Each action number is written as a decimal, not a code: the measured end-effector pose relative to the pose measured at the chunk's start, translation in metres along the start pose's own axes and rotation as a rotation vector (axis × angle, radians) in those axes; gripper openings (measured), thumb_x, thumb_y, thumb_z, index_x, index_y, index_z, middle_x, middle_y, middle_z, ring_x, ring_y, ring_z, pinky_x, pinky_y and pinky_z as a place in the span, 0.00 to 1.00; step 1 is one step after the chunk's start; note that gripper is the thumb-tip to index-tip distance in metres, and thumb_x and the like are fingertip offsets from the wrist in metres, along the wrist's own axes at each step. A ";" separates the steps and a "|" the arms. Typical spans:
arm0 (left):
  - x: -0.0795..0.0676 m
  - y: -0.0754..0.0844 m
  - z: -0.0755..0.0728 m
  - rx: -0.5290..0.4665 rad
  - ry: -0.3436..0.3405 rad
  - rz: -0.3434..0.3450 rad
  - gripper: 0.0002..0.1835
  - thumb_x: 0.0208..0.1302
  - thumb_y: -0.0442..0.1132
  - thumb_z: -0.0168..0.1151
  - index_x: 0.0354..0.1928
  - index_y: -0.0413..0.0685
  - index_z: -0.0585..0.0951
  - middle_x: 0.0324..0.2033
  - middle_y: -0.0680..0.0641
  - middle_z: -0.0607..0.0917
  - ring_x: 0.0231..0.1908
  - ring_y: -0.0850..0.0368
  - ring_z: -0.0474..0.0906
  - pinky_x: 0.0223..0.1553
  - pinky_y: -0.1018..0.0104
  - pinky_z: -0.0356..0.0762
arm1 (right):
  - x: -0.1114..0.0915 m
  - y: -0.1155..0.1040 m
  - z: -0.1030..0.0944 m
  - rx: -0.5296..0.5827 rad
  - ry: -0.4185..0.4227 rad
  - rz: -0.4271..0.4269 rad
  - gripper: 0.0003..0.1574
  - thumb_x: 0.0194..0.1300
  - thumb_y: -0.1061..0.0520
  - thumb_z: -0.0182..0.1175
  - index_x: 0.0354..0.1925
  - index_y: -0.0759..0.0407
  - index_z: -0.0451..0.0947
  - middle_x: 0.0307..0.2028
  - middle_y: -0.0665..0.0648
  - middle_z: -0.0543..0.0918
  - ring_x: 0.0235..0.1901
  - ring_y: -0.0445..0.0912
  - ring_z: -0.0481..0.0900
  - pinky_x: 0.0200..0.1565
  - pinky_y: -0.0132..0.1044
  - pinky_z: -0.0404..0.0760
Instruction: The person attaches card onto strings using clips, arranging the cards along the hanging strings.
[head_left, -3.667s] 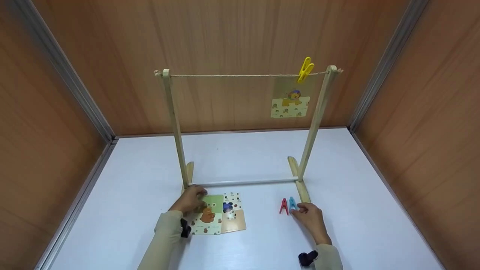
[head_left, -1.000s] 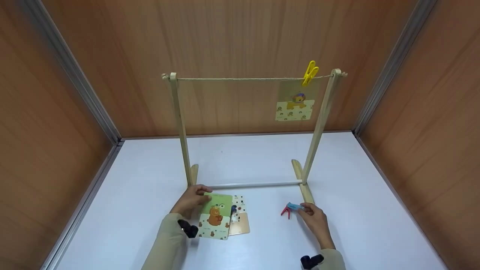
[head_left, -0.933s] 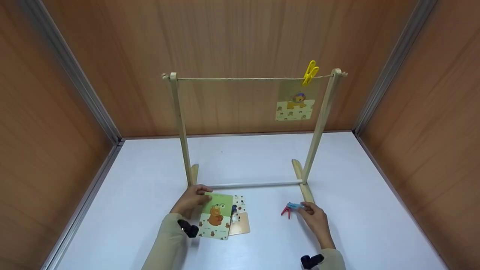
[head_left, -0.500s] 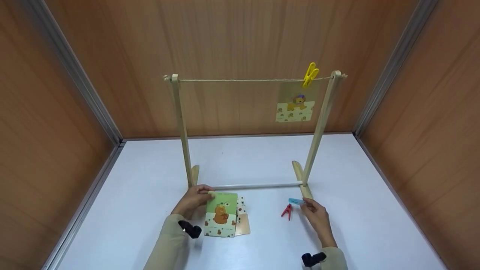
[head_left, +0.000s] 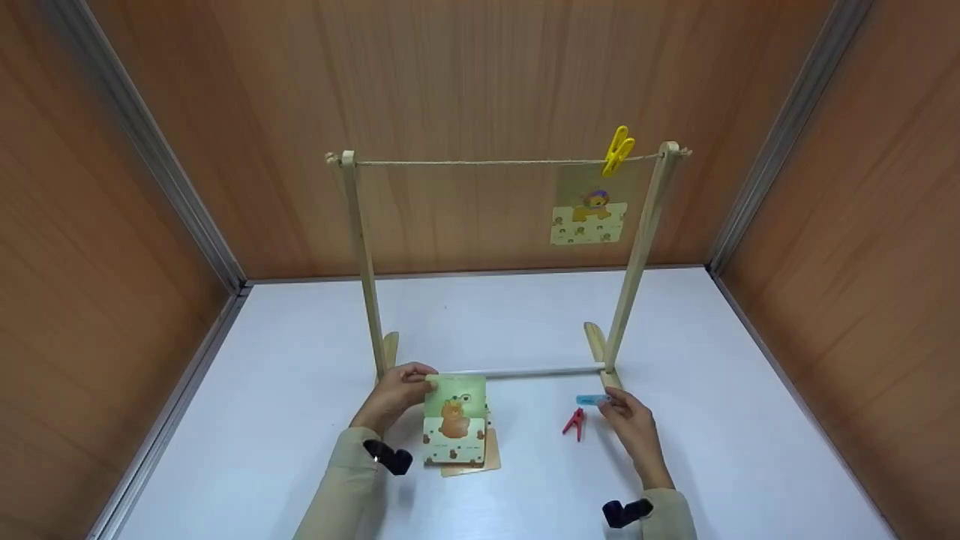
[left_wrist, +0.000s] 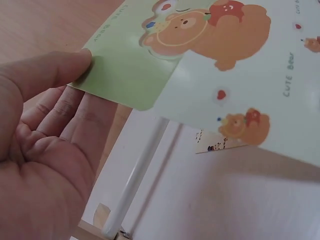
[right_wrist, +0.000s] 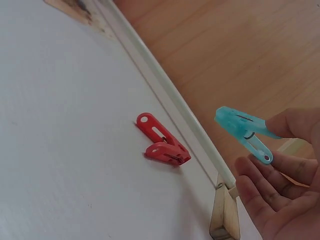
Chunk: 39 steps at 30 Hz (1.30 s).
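Observation:
My left hand (head_left: 396, 395) pinches a green and white bear card (head_left: 454, 420) by its upper left corner, thumb on the printed face and fingers behind. The card is lifted and overlaps a second card (head_left: 491, 454) lying on the table, most of which is hidden. In my right hand (head_left: 631, 427) a light blue clothespin (right_wrist: 242, 127) is held between thumb and fingers by its handle end, its nose pointing left. A red clothespin (right_wrist: 162, 142) rests on the white table (head_left: 525, 495) just below and left of that hand.
A wooden frame (head_left: 362, 262) stands behind my hands, with a string (head_left: 465, 163) across its top. Near the right post a yellow clothespin (head_left: 619, 150) holds a lion card (head_left: 590, 216) on the string. A white rod (head_left: 532, 372) joins the posts low down.
The bear card has been lifted off the table and moved right, over the other card. My right hand has picked up the blue clothespin from beside the red one and raised it.

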<state>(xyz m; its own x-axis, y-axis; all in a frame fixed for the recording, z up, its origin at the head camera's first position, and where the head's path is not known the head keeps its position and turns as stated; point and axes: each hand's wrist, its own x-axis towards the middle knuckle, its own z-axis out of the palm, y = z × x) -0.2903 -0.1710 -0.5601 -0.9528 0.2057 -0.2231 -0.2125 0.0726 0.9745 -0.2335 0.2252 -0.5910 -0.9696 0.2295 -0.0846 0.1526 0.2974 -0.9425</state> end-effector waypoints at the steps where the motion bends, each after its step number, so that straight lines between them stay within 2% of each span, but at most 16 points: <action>1: 0.000 0.000 0.001 -0.006 0.000 0.005 0.13 0.60 0.33 0.61 0.47 0.37 0.76 0.39 0.44 0.87 0.42 0.54 0.83 0.51 0.59 0.78 | 0.000 -0.001 0.000 0.009 0.006 -0.008 0.29 0.64 0.51 0.63 0.59 0.64 0.73 0.51 0.63 0.79 0.45 0.44 0.79 0.42 0.26 0.76; 5: 0.001 0.003 0.004 -0.053 0.018 0.024 0.14 0.62 0.32 0.60 0.49 0.35 0.75 0.38 0.45 0.87 0.41 0.55 0.83 0.50 0.60 0.79 | 0.001 -0.003 0.001 0.003 0.028 -0.024 0.26 0.64 0.54 0.62 0.57 0.65 0.74 0.48 0.62 0.80 0.43 0.44 0.79 0.40 0.28 0.77; 8: 0.002 0.005 0.007 -0.085 0.050 0.032 0.14 0.63 0.31 0.59 0.49 0.34 0.75 0.37 0.45 0.86 0.40 0.56 0.83 0.50 0.60 0.79 | 0.002 -0.006 0.001 -0.003 0.021 -0.018 0.26 0.64 0.55 0.62 0.58 0.64 0.74 0.49 0.61 0.79 0.46 0.46 0.79 0.42 0.29 0.76; 11: 0.002 0.008 0.011 -0.099 0.092 0.039 0.14 0.63 0.31 0.59 0.49 0.33 0.75 0.38 0.45 0.86 0.41 0.56 0.83 0.50 0.58 0.79 | 0.004 -0.010 0.001 0.031 -0.004 -0.005 0.28 0.64 0.54 0.62 0.60 0.64 0.73 0.51 0.61 0.78 0.49 0.48 0.78 0.44 0.29 0.75; 14: 0.001 0.010 0.014 -0.109 0.121 0.041 0.13 0.63 0.30 0.59 0.49 0.34 0.76 0.39 0.44 0.86 0.41 0.55 0.83 0.50 0.58 0.79 | 0.005 -0.014 0.000 0.083 -0.027 0.005 0.31 0.64 0.54 0.63 0.61 0.65 0.71 0.52 0.62 0.76 0.47 0.43 0.80 0.45 0.26 0.76; 19: 0.002 0.015 0.017 -0.115 0.130 0.042 0.13 0.63 0.30 0.59 0.49 0.34 0.76 0.38 0.44 0.86 0.41 0.56 0.82 0.49 0.60 0.80 | 0.010 -0.024 0.000 0.102 -0.037 0.011 0.30 0.63 0.56 0.64 0.60 0.66 0.71 0.50 0.60 0.76 0.41 0.35 0.80 0.42 0.25 0.76; 23: 0.003 0.018 0.019 -0.123 0.126 0.060 0.13 0.63 0.30 0.60 0.48 0.34 0.76 0.38 0.44 0.86 0.41 0.55 0.83 0.49 0.60 0.80 | 0.013 -0.032 0.001 0.088 -0.035 0.005 0.29 0.64 0.55 0.63 0.60 0.66 0.72 0.50 0.61 0.78 0.43 0.37 0.80 0.42 0.25 0.74; 29: 0.006 0.023 0.021 -0.146 0.136 0.082 0.13 0.62 0.30 0.60 0.49 0.34 0.77 0.38 0.45 0.86 0.40 0.56 0.82 0.47 0.59 0.81 | 0.015 -0.043 0.001 0.085 -0.050 -0.023 0.30 0.64 0.54 0.63 0.61 0.64 0.71 0.53 0.61 0.77 0.47 0.38 0.79 0.46 0.23 0.74; 35: 0.007 0.031 0.025 -0.155 0.186 0.101 0.12 0.61 0.29 0.62 0.47 0.35 0.79 0.35 0.47 0.86 0.36 0.58 0.82 0.41 0.65 0.80 | 0.018 -0.056 0.001 0.111 -0.046 -0.055 0.29 0.63 0.55 0.64 0.60 0.65 0.72 0.53 0.62 0.77 0.45 0.34 0.78 0.47 0.22 0.74; 39: 0.007 0.037 0.028 -0.137 0.194 0.126 0.12 0.61 0.31 0.62 0.46 0.35 0.78 0.34 0.47 0.85 0.35 0.59 0.81 0.40 0.68 0.78 | 0.020 -0.066 0.001 0.127 -0.057 -0.053 0.28 0.64 0.57 0.63 0.60 0.63 0.73 0.52 0.61 0.77 0.45 0.35 0.79 0.50 0.26 0.75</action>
<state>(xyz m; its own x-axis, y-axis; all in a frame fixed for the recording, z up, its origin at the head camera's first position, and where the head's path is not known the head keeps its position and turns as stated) -0.2991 -0.1397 -0.5266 -0.9945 0.0130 -0.1037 -0.1044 -0.0768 0.9916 -0.2636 0.2092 -0.5311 -0.9855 0.1624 -0.0489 0.0794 0.1867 -0.9792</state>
